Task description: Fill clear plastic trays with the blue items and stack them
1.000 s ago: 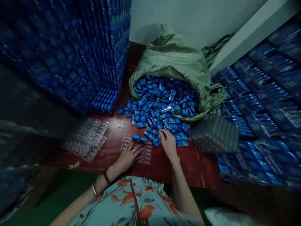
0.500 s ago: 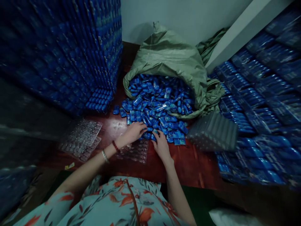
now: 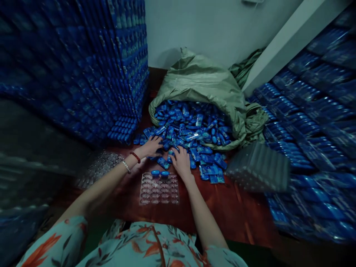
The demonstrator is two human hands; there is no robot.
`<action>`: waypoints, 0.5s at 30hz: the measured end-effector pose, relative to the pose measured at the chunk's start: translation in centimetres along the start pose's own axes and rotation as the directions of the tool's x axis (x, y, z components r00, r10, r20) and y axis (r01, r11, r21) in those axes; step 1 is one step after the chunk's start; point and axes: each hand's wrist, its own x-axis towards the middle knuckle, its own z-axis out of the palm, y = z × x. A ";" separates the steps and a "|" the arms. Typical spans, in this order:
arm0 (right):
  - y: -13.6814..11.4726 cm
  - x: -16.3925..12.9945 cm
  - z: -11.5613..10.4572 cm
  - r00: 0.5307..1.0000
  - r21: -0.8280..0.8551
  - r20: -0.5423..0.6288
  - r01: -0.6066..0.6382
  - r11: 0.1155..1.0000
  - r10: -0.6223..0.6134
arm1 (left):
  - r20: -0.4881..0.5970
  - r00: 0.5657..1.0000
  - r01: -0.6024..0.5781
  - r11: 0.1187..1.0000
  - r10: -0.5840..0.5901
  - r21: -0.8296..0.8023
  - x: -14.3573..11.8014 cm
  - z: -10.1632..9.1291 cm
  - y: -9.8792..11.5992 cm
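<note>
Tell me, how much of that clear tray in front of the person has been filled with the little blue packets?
Barely begun. The clear tray holds only two blue pieces in its far row; its other pockets look bare. Both hands, left hand and right hand, lie on the loose blue packets spilling from the green sack. Tall stacks of filled trays stand on the left.

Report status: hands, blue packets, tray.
Left hand and right hand both down in blue packet pile. Clear tray holds two packets. Nothing blocking.
</note>
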 end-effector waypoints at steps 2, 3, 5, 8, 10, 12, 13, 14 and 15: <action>0.3 0.9 0.2 0.984 -0.031 -0.141 -0.115 0.993 0.110 | -0.058 0.998 0.020 0.999 -0.023 -0.047 -0.5 -0.2 -1.1; 0.5 1.4 0.4 0.970 -0.042 -0.187 -0.164 0.985 0.154 | -0.074 0.997 0.013 0.997 -0.019 -0.075 -0.5 -0.1 -1.5; 0.7 2.3 1.1 0.967 -0.073 -0.193 -0.180 0.981 0.164 | -0.064 0.998 -0.022 0.993 0.014 -0.117 0.1 0.2 -1.6; 0.7 3.3 2.2 0.997 -0.119 -0.063 -0.044 0.992 0.037 | 0.010 1.000 -0.001 0.990 0.002 -0.144 1.3 1.1 -1.3; 0.7 3.4 2.5 1.000 -0.123 0.018 0.018 0.992 -0.016 | 0.047 0.996 0.080 0.985 -0.074 -0.151 1.6 1.8 -1.1; 0.9 3.0 2.3 0.996 -0.118 0.077 0.048 0.992 -0.039 | 0.062 0.985 0.168 0.973 -0.160 -0.160 1.0 2.3 -0.7; 1.2 2.5 2.1 0.993 -0.113 0.102 0.066 0.991 -0.055 | 0.061 0.978 0.207 0.964 -0.200 -0.166 0.5 2.5 -0.5; 1.5 2.0 1.8 0.989 -0.106 0.124 0.089 0.990 -0.076 | 0.055 0.970 0.243 0.954 -0.237 -0.173 -0.1 2.7 -0.3; 1.8 1.3 1.5 0.985 -0.099 0.144 0.112 0.989 -0.097 | 0.046 0.962 0.272 0.945 -0.269 -0.180 -0.8 2.9 -0.1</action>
